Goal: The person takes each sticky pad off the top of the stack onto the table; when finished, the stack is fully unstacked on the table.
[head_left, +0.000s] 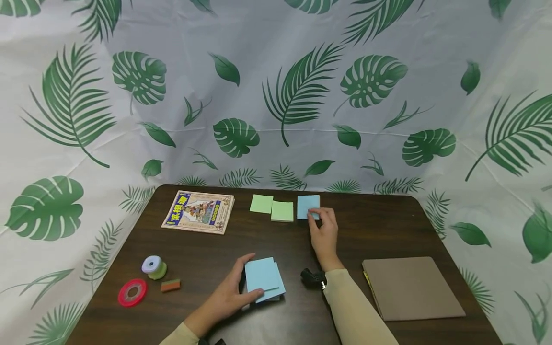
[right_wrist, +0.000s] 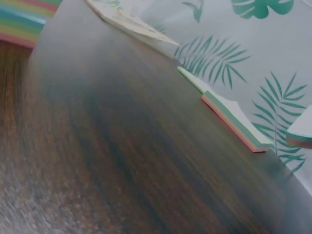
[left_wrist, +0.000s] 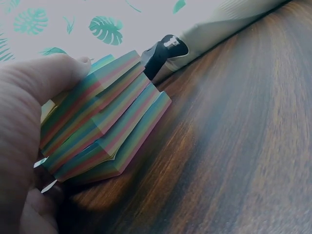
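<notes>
My left hand (head_left: 228, 292) grips a stack of sticky note pads (head_left: 263, 275), thumb on the near side and fingers at the far side. Pale blue sheets top the stack; the left wrist view shows striped, multicoloured edges on the offset pads (left_wrist: 117, 107). Farther back, my right hand (head_left: 324, 235) pinches the near edge of a blue sticky note pad (head_left: 307, 203). In the right wrist view that pad (right_wrist: 300, 139) shows only at the right edge, and the hand is out of sight. Beside it lie two green sticky notes, one a thick pad (head_left: 282, 211), the other thinner (head_left: 261, 203).
A comic-style booklet (head_left: 198, 212) lies at the back left. Near the left edge are a red tape roll (head_left: 125, 298), stacked white and green spools (head_left: 157, 269) and a small orange-brown block (head_left: 170, 285). A brown folder (head_left: 414, 287) lies at the right. Patterned cloth (head_left: 276, 96) hangs behind the table.
</notes>
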`<state>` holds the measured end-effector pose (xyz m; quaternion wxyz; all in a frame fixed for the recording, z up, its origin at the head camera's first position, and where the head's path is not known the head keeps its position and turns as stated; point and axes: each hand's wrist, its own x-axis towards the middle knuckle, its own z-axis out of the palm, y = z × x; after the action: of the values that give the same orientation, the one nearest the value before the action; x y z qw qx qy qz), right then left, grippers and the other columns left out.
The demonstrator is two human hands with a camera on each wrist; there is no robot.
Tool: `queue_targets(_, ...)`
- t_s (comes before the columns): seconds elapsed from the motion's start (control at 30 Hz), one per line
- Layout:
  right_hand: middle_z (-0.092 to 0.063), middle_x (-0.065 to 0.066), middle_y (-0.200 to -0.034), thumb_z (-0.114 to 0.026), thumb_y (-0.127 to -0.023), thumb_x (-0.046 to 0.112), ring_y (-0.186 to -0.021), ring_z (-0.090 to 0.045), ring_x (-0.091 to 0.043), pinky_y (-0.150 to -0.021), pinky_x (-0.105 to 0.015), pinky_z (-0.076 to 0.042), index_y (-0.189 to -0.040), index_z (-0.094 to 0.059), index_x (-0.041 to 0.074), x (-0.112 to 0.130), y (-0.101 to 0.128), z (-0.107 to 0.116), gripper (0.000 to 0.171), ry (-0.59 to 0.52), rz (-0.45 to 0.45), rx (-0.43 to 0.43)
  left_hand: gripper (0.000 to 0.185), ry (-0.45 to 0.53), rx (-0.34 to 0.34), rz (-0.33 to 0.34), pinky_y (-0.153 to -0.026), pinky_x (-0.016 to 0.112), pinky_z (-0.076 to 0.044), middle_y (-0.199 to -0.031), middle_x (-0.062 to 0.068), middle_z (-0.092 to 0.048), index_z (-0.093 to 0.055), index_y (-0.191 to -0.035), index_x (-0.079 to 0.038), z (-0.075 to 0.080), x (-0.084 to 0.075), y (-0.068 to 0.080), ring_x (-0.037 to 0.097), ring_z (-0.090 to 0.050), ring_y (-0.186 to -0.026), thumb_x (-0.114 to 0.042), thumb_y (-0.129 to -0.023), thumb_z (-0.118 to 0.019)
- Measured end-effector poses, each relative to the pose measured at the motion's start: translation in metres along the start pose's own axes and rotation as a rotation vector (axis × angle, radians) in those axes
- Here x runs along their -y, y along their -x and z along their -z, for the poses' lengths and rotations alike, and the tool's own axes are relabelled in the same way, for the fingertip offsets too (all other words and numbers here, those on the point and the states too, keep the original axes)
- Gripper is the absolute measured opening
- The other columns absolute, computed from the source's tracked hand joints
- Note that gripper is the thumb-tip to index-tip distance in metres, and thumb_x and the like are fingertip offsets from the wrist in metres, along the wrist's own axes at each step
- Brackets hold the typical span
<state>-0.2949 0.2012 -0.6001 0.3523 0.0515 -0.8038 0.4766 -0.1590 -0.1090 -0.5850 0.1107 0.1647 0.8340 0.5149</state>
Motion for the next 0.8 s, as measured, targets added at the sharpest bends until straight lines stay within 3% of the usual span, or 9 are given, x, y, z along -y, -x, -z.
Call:
queue_targets(0.2,-0.07,-0.013,-0.122,-0.075,-0.104,0.01,-0.093,-0.07,-0.024,-0.079,-0.025,-0.054,-0.133,-0.077,0.011,-0.0014,-0.0027,0.0019,0.03,0.042,-0.112,0.086,0.099,0.002,-0.005,0.002,-0.122,0.061,-0.036,-0.164,0.013,-0.048,-0.033,-0.168,-0.021,0.0007,-0.0003,-0.0014,0.03,-0.048,-0.146,-0.044,-0.091,-0.089)
queue_targets(0.33,-0.07,-0.016,-0.128,-0.071,-0.106,0.01,-0.096,-0.07,-0.028,-0.081,-0.038,-0.057,-0.143,-0.071,0.01,-0.0008,-0.0023,0.0027,0.037,0.055,-0.147,0.164,0.099,0.02,-0.011,0.003,-0.123,0.062,-0.034,-0.165,0.014,-0.047,-0.033,-0.168,-0.022,0.0006,0.0002,-0.0013,0.031,-0.046,-0.147,-0.042,-0.09,-0.089)
queue_targets(0.4,-0.069,-0.017,-0.133,-0.07,-0.107,0.01,-0.107,-0.07,-0.033,-0.091,-0.048,-0.058,-0.146,-0.069,0.01,-0.0009,-0.0016,0.0027,0.039,0.065,-0.152,0.189,0.098,0.023,-0.01,0.007,-0.123,0.064,-0.034,-0.166,0.015,-0.046,-0.033,-0.168,-0.023,0.0004,0.0006,-0.0008,0.032,-0.045,-0.149,-0.042,-0.09,-0.089)
queue_targets(0.47,-0.068,-0.018,-0.14,-0.07,-0.107,0.012,-0.121,-0.067,-0.038,-0.103,-0.057,-0.054,-0.148,-0.067,0.011,-0.0016,-0.0007,0.0026,0.041,0.086,-0.156,0.222,0.097,0.024,-0.007,0.011,-0.123,0.065,-0.033,-0.167,0.015,-0.045,-0.033,-0.168,-0.025,0.0004,0.0008,-0.0002,0.033,-0.044,-0.15,-0.043,-0.09,-0.089)
queue_targets(0.57,-0.062,-0.019,-0.151,-0.07,-0.108,0.016,-0.14,-0.057,-0.043,-0.119,-0.07,-0.038,-0.153,-0.062,0.011,-0.0027,0.0005,0.0026,0.046,0.123,-0.155,0.275,0.097,0.02,-0.003,0.013,-0.123,0.065,-0.033,-0.167,0.015,-0.045,-0.033,-0.168,-0.024,0.0004,0.0004,0.0001,0.033,-0.044,-0.15,-0.044,-0.091,-0.088)
queue_targets(0.7,-0.053,-0.018,-0.163,-0.07,-0.109,0.025,-0.151,-0.047,-0.046,-0.123,-0.078,-0.022,-0.161,-0.054,0.014,-0.0036,0.0002,0.0028,0.055,0.169,-0.146,0.343,0.098,0.018,0.0,0.011,-0.123,0.065,-0.033,-0.166,0.014,-0.046,-0.032,-0.168,-0.021,0.0007,-0.0002,-0.0002,0.032,-0.045,-0.149,-0.044,-0.091,-0.088)
queue_targets(0.8,-0.047,-0.018,-0.169,-0.068,-0.109,0.032,-0.155,-0.044,-0.045,-0.124,-0.077,-0.02,-0.164,-0.05,0.016,-0.0031,-0.0013,0.0032,0.06,0.198,-0.142,0.384,0.098,0.015,0.0,0.009,-0.123,0.065,-0.033,-0.166,0.014,-0.046,-0.032,-0.168,-0.021,0.0006,-0.0009,-0.0006,0.032,-0.045,-0.149,-0.044,-0.091,-0.088)
